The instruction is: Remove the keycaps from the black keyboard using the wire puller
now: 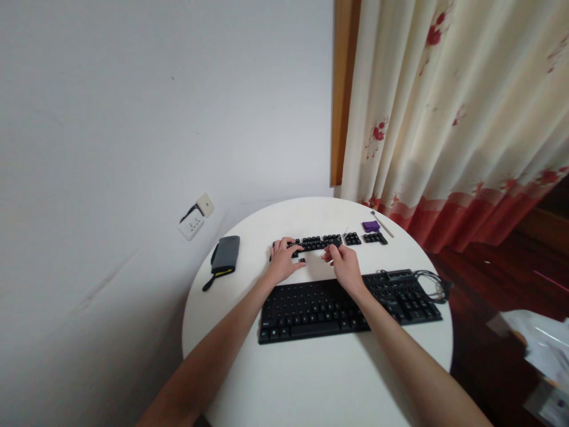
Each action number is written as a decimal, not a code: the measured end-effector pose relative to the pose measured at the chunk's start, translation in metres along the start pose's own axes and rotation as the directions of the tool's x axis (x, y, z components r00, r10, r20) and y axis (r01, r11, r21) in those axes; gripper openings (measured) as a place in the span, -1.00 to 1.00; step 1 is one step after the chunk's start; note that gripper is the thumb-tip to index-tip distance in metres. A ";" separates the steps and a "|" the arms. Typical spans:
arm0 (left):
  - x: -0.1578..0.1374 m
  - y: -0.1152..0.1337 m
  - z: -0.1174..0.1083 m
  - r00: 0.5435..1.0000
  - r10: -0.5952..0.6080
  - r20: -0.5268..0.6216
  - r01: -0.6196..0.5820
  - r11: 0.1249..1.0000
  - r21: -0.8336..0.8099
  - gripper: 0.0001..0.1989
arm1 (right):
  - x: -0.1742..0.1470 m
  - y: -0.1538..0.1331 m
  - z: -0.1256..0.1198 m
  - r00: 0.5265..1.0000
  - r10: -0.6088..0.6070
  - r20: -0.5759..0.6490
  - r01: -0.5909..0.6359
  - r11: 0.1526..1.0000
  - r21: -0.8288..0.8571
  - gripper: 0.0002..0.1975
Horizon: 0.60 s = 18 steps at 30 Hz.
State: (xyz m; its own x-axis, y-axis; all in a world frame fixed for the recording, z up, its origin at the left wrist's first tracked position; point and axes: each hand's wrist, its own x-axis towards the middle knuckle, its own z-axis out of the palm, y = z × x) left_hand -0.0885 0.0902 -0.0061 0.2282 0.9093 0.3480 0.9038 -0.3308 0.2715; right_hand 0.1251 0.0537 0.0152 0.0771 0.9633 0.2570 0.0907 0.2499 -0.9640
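Loose black keycaps (313, 244) lie in grouped rows on the white round table (293, 379). My left hand (282, 261) rests at the left end of these rows, its fingers spread and touching some caps. A single keycap (302, 260) sits by its thumb. My right hand (344, 265) is closed in a pinch at the right part of the main rows. Between its fingertips is a small dark tool with thin wires, which looks like a wire keycap puller (338, 242). Below both hands lies a black keyboard (311, 314); its upper left rows look bare of caps, and my right forearm covers part of it.
A grey pouch (227, 254) with a strap lies at the table's left. Towards the back right are a folded purple cloth (370, 226) and a slim brush (383, 225). The coiled keyboard cable (438, 287) hangs over the right edge. Wall and curtain (400, 118) stand behind.
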 end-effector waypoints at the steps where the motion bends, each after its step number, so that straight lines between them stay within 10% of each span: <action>1: 0.002 -0.001 0.000 1.000 -0.004 -0.001 0.004 1.000 0.005 -0.54 | 0.000 0.000 0.000 1.000 0.002 0.000 -0.002 1.000 0.003 -0.59; 18: 0.014 0.001 0.006 0.996 -0.067 -0.060 0.069 0.997 0.032 -0.41 | 0.002 0.002 0.000 1.000 0.017 -0.001 -0.017 1.000 0.013 -0.61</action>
State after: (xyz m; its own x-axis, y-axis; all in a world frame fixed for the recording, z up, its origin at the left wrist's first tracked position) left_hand -0.0825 0.1044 -0.0068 0.1449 0.9128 0.3818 0.9285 -0.2588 0.2664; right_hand 0.1251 0.0561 0.0136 0.0798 0.9672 0.2411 0.0768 0.2352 -0.9689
